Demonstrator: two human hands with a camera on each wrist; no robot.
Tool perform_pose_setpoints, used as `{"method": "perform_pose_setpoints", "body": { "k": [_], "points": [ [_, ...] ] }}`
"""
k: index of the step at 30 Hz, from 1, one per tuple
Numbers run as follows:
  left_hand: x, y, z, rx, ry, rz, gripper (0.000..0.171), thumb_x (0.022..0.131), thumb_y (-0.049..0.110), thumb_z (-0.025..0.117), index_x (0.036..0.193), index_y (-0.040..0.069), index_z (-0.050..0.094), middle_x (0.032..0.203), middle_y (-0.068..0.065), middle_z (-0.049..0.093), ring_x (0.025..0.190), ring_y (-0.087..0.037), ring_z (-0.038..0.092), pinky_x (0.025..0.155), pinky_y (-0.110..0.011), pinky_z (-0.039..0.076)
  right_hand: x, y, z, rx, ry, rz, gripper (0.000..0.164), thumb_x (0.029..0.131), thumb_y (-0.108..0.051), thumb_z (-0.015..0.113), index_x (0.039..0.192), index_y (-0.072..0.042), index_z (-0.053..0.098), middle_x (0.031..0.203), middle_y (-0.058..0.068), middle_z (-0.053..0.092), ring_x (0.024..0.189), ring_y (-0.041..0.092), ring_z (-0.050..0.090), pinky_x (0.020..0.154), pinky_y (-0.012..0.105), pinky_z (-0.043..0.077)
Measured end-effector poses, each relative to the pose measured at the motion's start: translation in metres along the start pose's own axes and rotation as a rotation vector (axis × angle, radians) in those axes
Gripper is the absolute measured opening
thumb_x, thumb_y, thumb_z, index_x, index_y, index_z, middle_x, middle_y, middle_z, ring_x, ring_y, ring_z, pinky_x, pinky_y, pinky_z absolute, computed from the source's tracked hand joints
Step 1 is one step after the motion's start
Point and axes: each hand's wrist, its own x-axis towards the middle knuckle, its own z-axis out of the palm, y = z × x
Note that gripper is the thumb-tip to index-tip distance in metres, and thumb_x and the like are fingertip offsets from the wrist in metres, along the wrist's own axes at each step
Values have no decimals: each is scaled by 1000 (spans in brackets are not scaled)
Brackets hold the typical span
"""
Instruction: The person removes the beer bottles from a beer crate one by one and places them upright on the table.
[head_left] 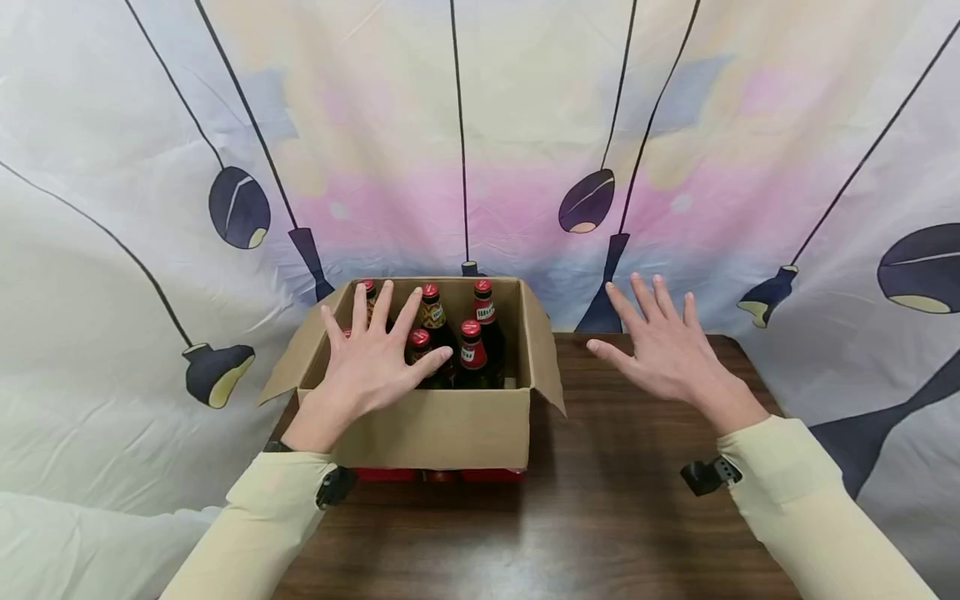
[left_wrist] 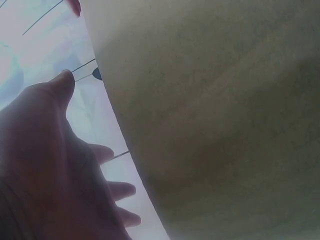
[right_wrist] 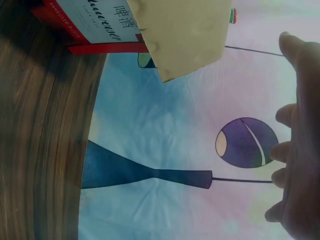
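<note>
An open cardboard box stands on the table with several dark glass bottles upright inside, their caps red. My left hand spreads its fingers above the near left of the box and hides some bottles. In the left wrist view that hand is beside the brown cardboard wall, apart from it and holding nothing. To the right of the box, my right hand hovers over the table, fingers spread. The right wrist view shows this hand empty, with the box's printed red and white side at upper left.
Dark wood table runs under the box and to its right. A box flap sticks out on the right, another flap on the left. Behind hangs a patterned cloth with dark lamp shapes. Each wrist wears a black strap.
</note>
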Motion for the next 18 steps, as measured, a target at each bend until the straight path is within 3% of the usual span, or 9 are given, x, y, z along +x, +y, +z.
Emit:
{"method": "perform_pose_setpoints", "body": {
  "k": [3, 5, 8, 11, 15, 18],
  "points": [
    [-2, -5, -2, -18, -5, -1, 96, 96, 78, 46, 172, 29, 12, 178, -18, 6, 162, -49, -9, 115, -82, -13, 6, -2, 1, 26, 19, -10, 96, 101, -76, 39, 172, -20, 7, 178, 20, 3, 163, 47, -3, 121, 78, -4],
    [-6, -10, -4, -43, 4, -7, 97, 96, 79, 45, 172, 28, 10, 178, -17, 6, 162, -49, -10, 116, -82, -13, 9, -5, 5, 114, 60, -23, 94, 102, -71, 46, 172, -19, 13, 177, 20, 15, 163, 46, 8, 123, 75, 3],
    [-17, -26, -7, -90, 55, -55, 98, 98, 79, 42, 172, 25, 9, 178, -19, 8, 162, -51, -6, 116, -82, -11, 13, -18, 15, 378, 164, -45, 81, 102, -53, 64, 167, -14, 34, 165, 19, 44, 156, 43, 33, 123, 67, 24],
    [-30, -45, -4, -147, 149, -163, 96, 100, 74, 44, 171, 15, 15, 174, -25, 17, 160, -53, 9, 117, -83, -3, 19, -39, 28, 692, 259, -57, 60, 97, -31, 76, 151, -10, 59, 141, 16, 69, 136, 37, 60, 108, 48, 51],
    [-48, -64, 14, -257, 252, -311, 88, 102, 60, 53, 166, 5, 28, 166, -31, 32, 151, -53, 31, 118, -77, 18, 31, -70, 39, 958, 284, -58, 42, 93, -19, 80, 133, -7, 73, 121, 15, 78, 117, 29, 72, 89, 28, 57],
    [-58, -69, 37, -385, 317, -367, 78, 103, 49, 56, 164, 5, 35, 162, -29, 41, 146, -51, 41, 116, -69, 32, 41, -88, 42, 1054, 230, -62, 41, 93, -17, 81, 131, -6, 74, 122, 18, 77, 124, 27, 69, 101, 33, 55]
  ]
}}
